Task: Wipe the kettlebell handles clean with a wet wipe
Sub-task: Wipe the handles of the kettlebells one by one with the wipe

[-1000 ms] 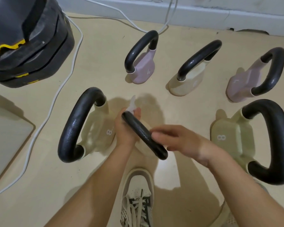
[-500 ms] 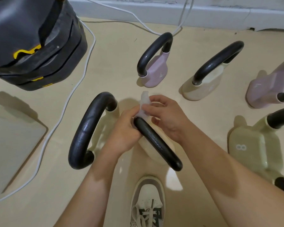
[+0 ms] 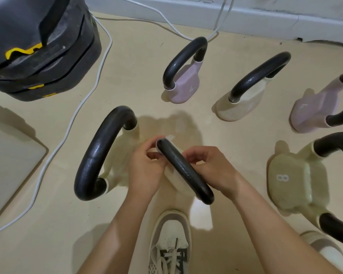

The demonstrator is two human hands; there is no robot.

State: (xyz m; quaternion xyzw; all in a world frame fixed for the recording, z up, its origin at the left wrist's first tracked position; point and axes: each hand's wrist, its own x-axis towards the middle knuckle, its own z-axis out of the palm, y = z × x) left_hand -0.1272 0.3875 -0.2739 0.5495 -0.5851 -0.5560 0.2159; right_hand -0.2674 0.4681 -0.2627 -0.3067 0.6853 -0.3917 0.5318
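Wet wipe: a thin, white, half-transparent wet wipe [image 3: 170,138] is lying draped over the far end of the black handle [image 3: 184,172], with a loose corner poking out beyond the bar.
Kettlebell in hand: the cream kettlebell [image 3: 174,180] carrying that handle is standing on the beige floor [image 3: 139,62] in the middle, just beyond the person's white lace-up sneaker [image 3: 170,242]. Its body is mostly hiding under the bar and the hands.
Left hand: the left hand [image 3: 145,172] is pinching the wipe between thumb and forefinger against the left side of the handle's far end.
Right hand: the right hand [image 3: 209,168] is curling its fingers in against the handle's right side. The bar is covering what they are clasping, so I cannot tell whether they are holding the wipe.
Left neighbour: a pale green kettlebell with a thick black loop [image 3: 96,153] is sitting just beside the left hand.
Far row: a pink kettlebell marked 4 [image 3: 184,89], a cream slanted kettlebell [image 3: 244,104] and a second pink kettlebell [image 3: 313,113] are standing well apart from the hands.
Right neighbour: a pale green kettlebell marked 8 [image 3: 293,178] is resting near the right forearm.
Upper left: a black stack of weights with yellow marks [image 3: 38,48] is sitting there, and a white cable [image 3: 87,91] is trailing past it across the floor.
Left edge: a pale flat board [image 3: 8,165] is lying on the floor.
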